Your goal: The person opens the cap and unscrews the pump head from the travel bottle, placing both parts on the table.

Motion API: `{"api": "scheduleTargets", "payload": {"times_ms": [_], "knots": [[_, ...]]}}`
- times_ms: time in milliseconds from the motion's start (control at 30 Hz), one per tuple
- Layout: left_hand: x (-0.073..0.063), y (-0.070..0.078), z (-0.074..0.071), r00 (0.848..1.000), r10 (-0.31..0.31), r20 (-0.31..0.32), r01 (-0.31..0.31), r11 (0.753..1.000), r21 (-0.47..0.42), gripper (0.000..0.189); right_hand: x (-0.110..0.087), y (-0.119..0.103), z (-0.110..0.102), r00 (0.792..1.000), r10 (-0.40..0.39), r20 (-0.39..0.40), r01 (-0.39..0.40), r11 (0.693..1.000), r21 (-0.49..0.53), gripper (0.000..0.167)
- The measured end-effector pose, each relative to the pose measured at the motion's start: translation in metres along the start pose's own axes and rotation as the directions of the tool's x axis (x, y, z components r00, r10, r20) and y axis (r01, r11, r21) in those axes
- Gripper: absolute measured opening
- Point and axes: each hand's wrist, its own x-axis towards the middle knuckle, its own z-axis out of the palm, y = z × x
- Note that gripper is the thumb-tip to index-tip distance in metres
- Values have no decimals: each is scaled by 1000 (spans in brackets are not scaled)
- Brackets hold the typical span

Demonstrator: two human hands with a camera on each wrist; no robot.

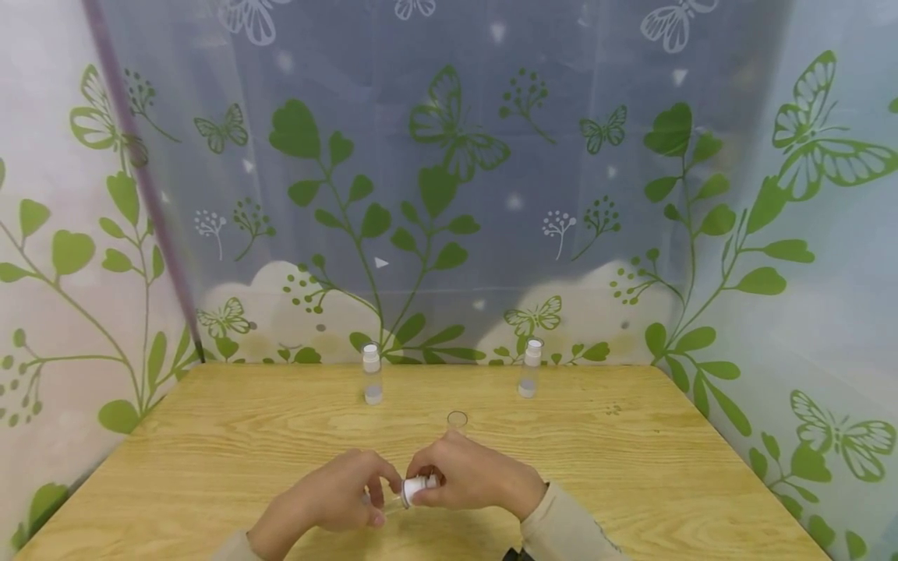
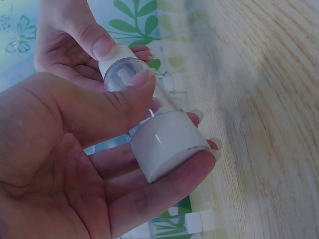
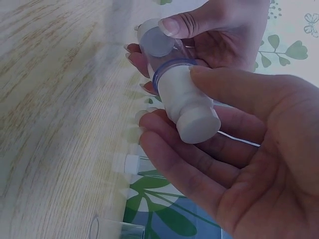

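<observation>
Between both hands, tilted over the table, is a small clear pump bottle [image 2: 167,97] with a white base and a white pump top [image 3: 184,94]. My left hand [image 1: 351,487] holds its lower end, thumb on the clear body and fingers under the white base [image 2: 167,144]. With the thumb on the white collar and fingers beneath, my right hand [image 1: 473,475] grips the pump top. A clear cap [image 1: 457,421] stands on the table just beyond the right hand; its lower part is hidden by that hand in the head view.
Two similar capped bottles stand at the back of the wooden table [image 1: 245,436]: a left bottle [image 1: 372,375] and a right bottle [image 1: 529,370]. Behind them hangs a curtain [image 1: 449,234] printed with leaves and butterflies, with more printed sheeting on both sides.
</observation>
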Motion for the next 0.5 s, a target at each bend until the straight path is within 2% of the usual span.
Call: {"api": "scheduleTargets", "payload": {"times_ms": [267, 500], "knots": [[0, -2, 1, 1000, 5, 10, -5, 1000, -15, 35, 2, 0, 3, 1000, 12, -8, -12, 1000, -17, 12], [1, -3, 0, 1000, 14, 1, -14, 1000, 9, 36, 1, -1, 2, 1000, 5, -16, -5, 1000, -3, 13]]}}
